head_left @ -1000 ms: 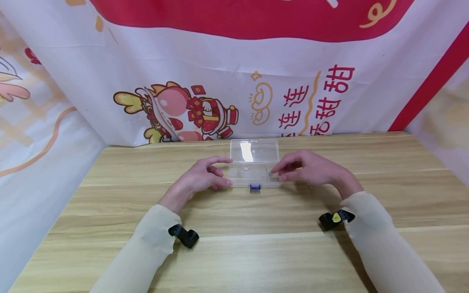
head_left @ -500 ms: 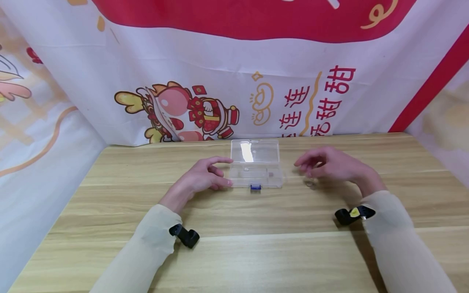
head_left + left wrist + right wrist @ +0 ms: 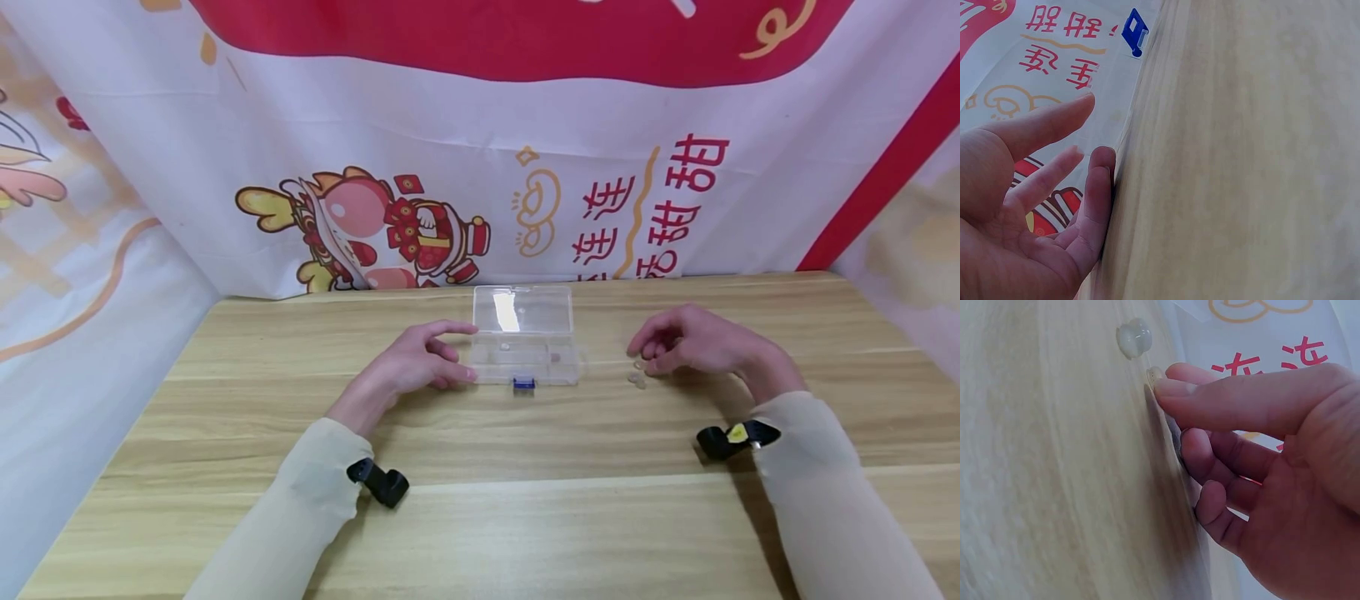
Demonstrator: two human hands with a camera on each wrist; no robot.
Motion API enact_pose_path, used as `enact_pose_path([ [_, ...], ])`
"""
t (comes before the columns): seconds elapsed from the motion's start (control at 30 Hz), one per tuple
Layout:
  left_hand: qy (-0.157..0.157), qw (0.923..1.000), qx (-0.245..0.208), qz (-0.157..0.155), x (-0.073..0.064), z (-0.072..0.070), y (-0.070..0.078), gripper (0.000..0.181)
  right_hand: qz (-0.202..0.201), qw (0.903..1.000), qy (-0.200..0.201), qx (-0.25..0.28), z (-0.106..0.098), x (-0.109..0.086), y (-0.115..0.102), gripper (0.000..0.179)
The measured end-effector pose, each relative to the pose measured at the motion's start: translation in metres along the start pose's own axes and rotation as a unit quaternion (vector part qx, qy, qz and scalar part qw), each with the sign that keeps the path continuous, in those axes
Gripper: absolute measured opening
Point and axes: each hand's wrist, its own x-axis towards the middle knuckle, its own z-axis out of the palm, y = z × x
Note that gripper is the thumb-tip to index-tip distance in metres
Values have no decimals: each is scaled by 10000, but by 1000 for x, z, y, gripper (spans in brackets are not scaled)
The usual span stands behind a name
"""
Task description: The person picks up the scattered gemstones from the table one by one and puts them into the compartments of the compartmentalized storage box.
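Note:
A clear plastic box [image 3: 522,308] with its lid raised and a blue latch [image 3: 523,383] in front stands toward the back of the table. At its left end my left hand [image 3: 412,358] has thumb and index fingertips right at the edge, index finger straight. To the right of the box, my right hand [image 3: 697,342] has thumb and index fingertips at a small translucent ring-like piece [image 3: 1155,376]; I cannot tell if they pinch it. Two more pale, shiny pieces [image 3: 1134,339] lie touching or overlapping on the wood nearby.
The box has inner dividers, and a small pinkish piece [image 3: 554,357] shows in its right compartment. A printed white and red cloth [image 3: 525,117] hangs behind the wooden table [image 3: 480,533]. Each sleeve carries a black wrist device [image 3: 386,486].
My right hand has moved from the box's right compartment rightward to the small pieces on the table, uncovering the pinkish piece in the box. The left hand keeps its place.

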Motion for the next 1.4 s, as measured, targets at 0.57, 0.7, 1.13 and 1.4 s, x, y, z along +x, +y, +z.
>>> enact_pose_path([
  [0.57, -6, 10000, 52, -8, 3, 1, 0, 62, -79, 9983, 67, -566, 3, 1, -8, 13],
  [0.7, -14, 10000, 65, 10, 2, 0, 0, 62, -221, 9970, 312, -680, 6, 1, -11, 12],
  [1.13, -17, 10000, 69, 4, 2, -1, -1, 62, -661, 9939, 872, -159, 17, 3, -31, 18],
  [1.4, 18, 10000, 79, -54, 2, -1, -2, 62, -815, 9912, 1036, 125, 23, 9, -39, 23],
])
